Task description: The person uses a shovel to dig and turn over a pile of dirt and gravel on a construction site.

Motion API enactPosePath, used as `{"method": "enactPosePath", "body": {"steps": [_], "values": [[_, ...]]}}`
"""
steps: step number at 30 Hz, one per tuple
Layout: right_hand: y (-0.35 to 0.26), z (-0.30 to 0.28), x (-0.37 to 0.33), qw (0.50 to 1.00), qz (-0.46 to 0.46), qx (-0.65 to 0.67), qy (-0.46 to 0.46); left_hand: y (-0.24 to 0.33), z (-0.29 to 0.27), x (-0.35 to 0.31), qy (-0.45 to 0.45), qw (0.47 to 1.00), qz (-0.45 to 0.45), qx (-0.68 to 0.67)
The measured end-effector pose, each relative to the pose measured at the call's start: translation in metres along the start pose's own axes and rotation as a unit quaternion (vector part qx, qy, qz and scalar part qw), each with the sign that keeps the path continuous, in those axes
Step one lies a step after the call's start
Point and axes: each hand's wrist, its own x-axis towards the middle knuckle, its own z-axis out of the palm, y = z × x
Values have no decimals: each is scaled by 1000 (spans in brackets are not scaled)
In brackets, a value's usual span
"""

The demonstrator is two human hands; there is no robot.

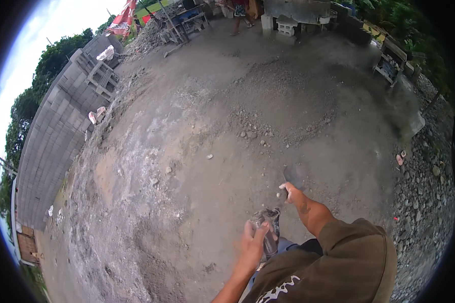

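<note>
Ground: grey packed dirt yard [197, 151] (outdoors), block wall [55, 131] on our left
Left hand [253, 242]: fingers gripping a clear bottle [269, 227]
Right hand [289, 192]: fingers closed on a dark flat tool [292, 177]

A crumpled, clear plastic bottle [268, 227] with a greyish, dusty look stands roughly upright in the left hand [253, 242], low in the view above bare dirt ground. A dark, flat-bladed tool [292, 177], blurred, juts up and away from the right hand [288, 193], just right of the bottle.
</note>
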Motion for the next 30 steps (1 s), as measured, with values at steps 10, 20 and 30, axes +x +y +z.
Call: {"method": "enactPosePath", "body": {"steps": [10,20,30], "values": [[221,-49,5,871,88,-483,-5,-58,-47,-163,85,940,1,330],[453,-15,-93,780,70,-576,-232,-369,71,-497,587,783,62,-198],[747,-203,-164,627,76,-738,-238,-587,207,-633,726,502,224,-413]]}}
